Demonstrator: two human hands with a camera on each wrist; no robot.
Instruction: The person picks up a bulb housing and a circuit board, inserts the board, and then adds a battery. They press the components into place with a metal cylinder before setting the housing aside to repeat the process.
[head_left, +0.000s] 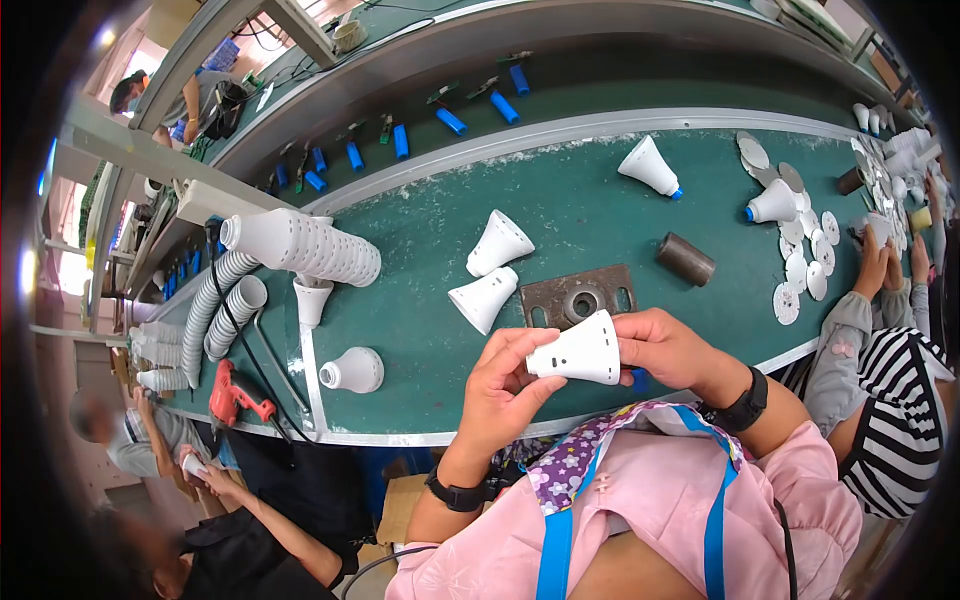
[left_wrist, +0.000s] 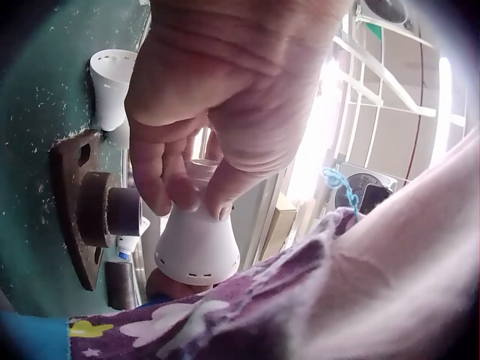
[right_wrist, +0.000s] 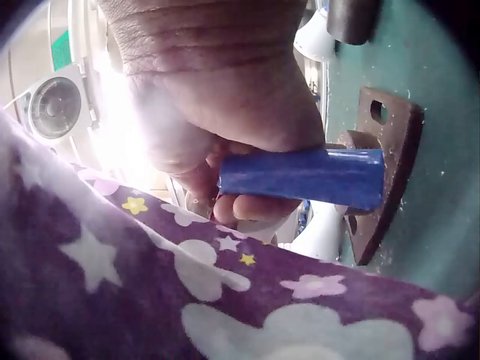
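Over the front edge of the bench, my left hand (head_left: 492, 395) grips a white cone-shaped bulb housing (head_left: 580, 352) by its narrow neck, thumb and fingers round it. The wide slotted rim faces right. My right hand (head_left: 668, 348) is at that rim, and in the right wrist view it holds a blue cylindrical battery (right_wrist: 300, 178) along its curled fingers. Just beyond the hands lies a brown metal plate (head_left: 545, 297) with a raised round collar (head_left: 583, 305). Two more white housings (head_left: 500, 243) lie left of the plate.
A brown metal cylinder (head_left: 686, 259) and white discs (head_left: 797, 270) lie to the right. Stacked housings (head_left: 320, 250), a red hot-glue gun (head_left: 237, 397) and its black cable are at left. Blue batteries (head_left: 451, 121) with circuit boards line the back shelf. People work on both sides.
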